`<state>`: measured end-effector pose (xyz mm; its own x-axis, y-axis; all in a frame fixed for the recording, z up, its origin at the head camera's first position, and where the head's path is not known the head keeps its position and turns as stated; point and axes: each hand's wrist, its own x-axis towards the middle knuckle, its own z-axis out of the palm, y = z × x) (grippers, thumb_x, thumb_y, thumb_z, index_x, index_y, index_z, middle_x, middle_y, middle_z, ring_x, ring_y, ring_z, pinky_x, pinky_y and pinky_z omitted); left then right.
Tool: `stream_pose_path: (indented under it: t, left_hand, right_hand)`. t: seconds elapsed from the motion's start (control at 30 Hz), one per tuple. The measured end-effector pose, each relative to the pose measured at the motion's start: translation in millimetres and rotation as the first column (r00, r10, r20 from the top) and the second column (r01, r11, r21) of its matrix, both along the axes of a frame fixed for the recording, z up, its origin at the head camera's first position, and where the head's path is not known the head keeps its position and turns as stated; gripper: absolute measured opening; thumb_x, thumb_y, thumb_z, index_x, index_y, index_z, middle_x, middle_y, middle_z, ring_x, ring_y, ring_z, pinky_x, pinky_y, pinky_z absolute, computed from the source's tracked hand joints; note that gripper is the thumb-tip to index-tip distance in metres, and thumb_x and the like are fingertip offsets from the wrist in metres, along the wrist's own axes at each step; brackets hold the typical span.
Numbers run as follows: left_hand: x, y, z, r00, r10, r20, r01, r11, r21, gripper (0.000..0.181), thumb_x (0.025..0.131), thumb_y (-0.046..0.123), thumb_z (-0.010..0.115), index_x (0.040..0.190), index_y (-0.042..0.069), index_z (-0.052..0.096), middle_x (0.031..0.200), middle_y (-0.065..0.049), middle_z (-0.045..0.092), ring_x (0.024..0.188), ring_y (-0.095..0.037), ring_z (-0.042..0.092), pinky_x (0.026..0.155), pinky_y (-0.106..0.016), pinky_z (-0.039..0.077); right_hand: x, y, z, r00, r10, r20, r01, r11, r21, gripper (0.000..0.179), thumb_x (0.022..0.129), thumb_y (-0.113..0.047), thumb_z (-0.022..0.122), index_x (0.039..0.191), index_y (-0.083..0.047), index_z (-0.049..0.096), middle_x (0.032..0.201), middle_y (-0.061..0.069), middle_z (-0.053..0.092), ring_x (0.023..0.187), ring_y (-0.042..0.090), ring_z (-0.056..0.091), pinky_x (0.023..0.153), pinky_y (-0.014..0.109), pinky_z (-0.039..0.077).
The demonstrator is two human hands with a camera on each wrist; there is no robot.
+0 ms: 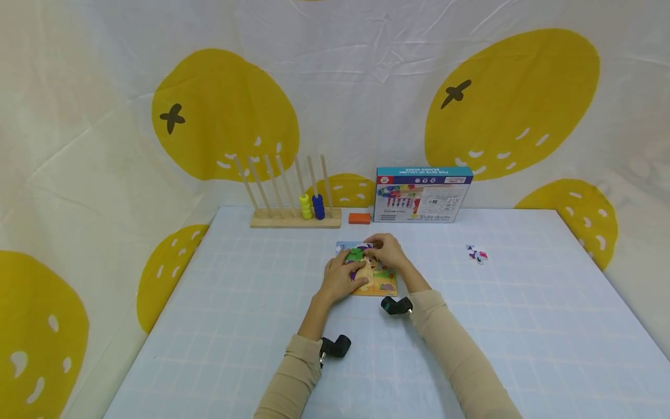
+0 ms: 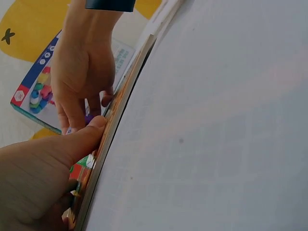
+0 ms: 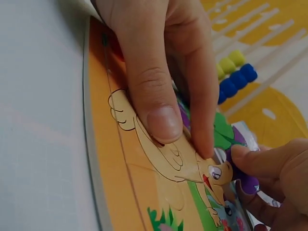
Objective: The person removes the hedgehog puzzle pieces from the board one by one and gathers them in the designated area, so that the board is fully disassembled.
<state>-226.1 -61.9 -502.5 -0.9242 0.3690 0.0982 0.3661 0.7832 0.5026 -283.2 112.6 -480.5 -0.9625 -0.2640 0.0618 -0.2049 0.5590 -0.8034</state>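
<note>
Puzzle board lies on the tabletop, beneath a person's hands. The left hand rests on it, grip spread, thumb apart from forefinger; the right hand's grip pinches a purple piece near the board's far side. Loose pieces lie well apart to the right.

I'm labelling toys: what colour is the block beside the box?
The block is orange, clearest in the head view.

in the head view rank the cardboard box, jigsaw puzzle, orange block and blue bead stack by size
Largest to smallest:
1. Cardboard box
2. Jigsaw puzzle, though partly covered
3. Orange block and blue bead stack: too alike to rank
</note>
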Motion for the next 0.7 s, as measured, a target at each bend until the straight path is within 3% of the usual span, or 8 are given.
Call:
stream_pose_path:
  t: [0.17, 0.4, 0.53, 0.7]
  left_hand:
    - [0.0, -1.0, 0.1, 1.0, 0.002, 0.006, -0.002, 1.0, -0.004, 0.046, 0.087, 0.042, 0.064, 0.125, 0.016, 0.063, 0.147, -0.019, 0.034, 0.138, -0.034, 0.025, 0.108, -0.057, 0.02]
    - [0.6, 0.3, 0.2, 1.0, 0.002, 0.013, -0.002, 1.0, -0.004, 0.046, 0.087, 0.042, 0.064, 0.125, 0.016, 0.063, 0.147, -0.019, 0.033, 0.138, -0.035, 0.026, 0.109, -0.056, 0.02]
    - [1.0, 1.4, 1.3, 1.0, 0.008, 0.009, -0.008, 1.0, -0.001, 0.046, 0.087, 0.042, 0.064, 0.125, 0.016, 0.063, 0.147, -0.019, 0.033, 0.137, -0.034, 0.026, 0.109, -0.055, 0.02]
    - [2.0, 1.4, 2.1, 1.0, 0.006, 0.004, -0.006, 1.0, 0.014, 0.045, 0.087, 0.04, 0.065, 0.124, 0.015, 0.063, 0.147, -0.02, 0.034, 0.138, -0.035, 0.025, 0.11, -0.055, 0.019]
  right_hand:
    - [-3.8, 5.7, 2.3, 0.999, 0.036, 0.029, -0.034, 0.997, -0.076, 0.02, 0.087, -0.01, 0.066, 0.102, 0.004, 0.068, 0.088, 0.014, 0.068, 0.07, 0.014, 0.056, 0.065, 0.027, 0.045]
    - [-6.6, 21.0, 3.8, 0.985, -0.072, 0.16, 0.107, 0.968, -0.225, 0.031, 0.089, -0.017, 0.066, 0.113, 0.001, 0.062, 0.097, 0.016, 0.069, 0.078, 0.016, 0.062, 0.067, 0.024, 0.042]
    - [-6.3, 38.9, 5.4, 0.981, -0.09, 0.175, 0.128, 0.967, -0.219, 0.038, 0.088, -0.022, 0.067, 0.118, 0.0, 0.058, 0.097, 0.018, 0.07, 0.078, 0.015, 0.063, 0.066, 0.025, 0.042]
    - [-3.5, 70.9, 8.8, 0.98, -0.142, 0.137, 0.16, 0.978, -0.131, 0.036, 0.088, -0.022, 0.067, 0.114, 0.001, 0.059, 0.093, 0.018, 0.069, 0.073, 0.016, 0.054, 0.063, 0.027, 0.04]
